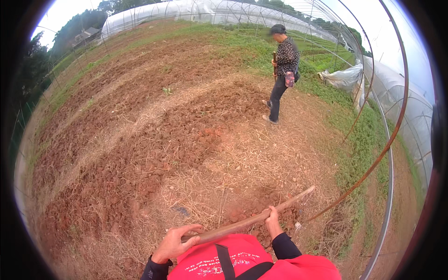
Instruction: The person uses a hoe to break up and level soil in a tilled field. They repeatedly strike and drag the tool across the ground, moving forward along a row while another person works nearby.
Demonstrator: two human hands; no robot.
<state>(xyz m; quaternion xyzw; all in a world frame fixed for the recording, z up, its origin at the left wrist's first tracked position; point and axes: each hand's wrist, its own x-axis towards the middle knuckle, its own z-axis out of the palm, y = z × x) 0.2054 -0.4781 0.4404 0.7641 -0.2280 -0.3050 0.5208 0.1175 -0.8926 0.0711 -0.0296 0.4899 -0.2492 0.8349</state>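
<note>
A long wooden pole [252, 219], seemingly a tool's handle, lies slantwise in front of my red clothing. Near its lower left end, my left hand [177, 242] rests against the wood with the thumb and fingers spread around it. Further along, my right hand [273, 218] is closed around the pole, whose tapered end points up to the right over the straw. Whether a tool head is attached cannot be told. Dry straw and broken reddish soil [196, 133] spread out before me.
Another person [285, 66] stands ahead on the soil, holding an upright wooden handle [274, 64]. Curved greenhouse hoops [379, 154] rise close on my right, with green weeds [367, 136] along them. Bunched plastic sheeting [344, 77] hangs further off. Plastic tunnels [157, 17] stand behind the field.
</note>
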